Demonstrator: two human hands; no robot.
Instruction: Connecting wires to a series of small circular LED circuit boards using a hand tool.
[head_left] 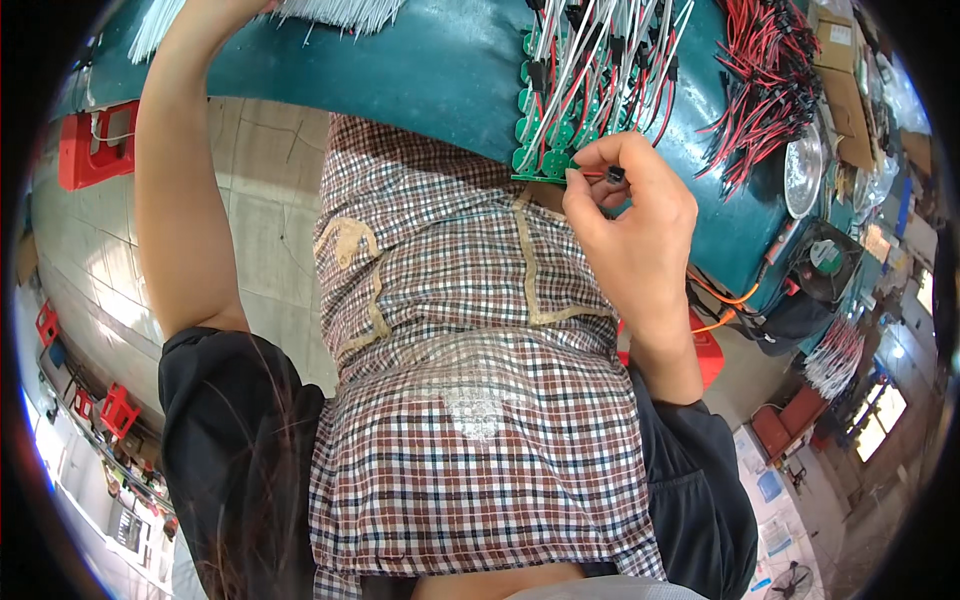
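Black connector (615,175) on a short red lead (593,174): it sits within the curl of my right hand (645,215), thumb and forefinger pinching the lead beside the nearest corner of the green circuit boards (556,163). Whether that lead is joined to them, I can't tell. The boards lie right at the near edge of the tabletop (430,65), so a careless tug could drag them onto my checked apron (480,350) or strain a joint. The loose bundled leads (600,50) over them might snag my fingers. My left hand (240,6) is cut off at the top; I can't tell its grip.
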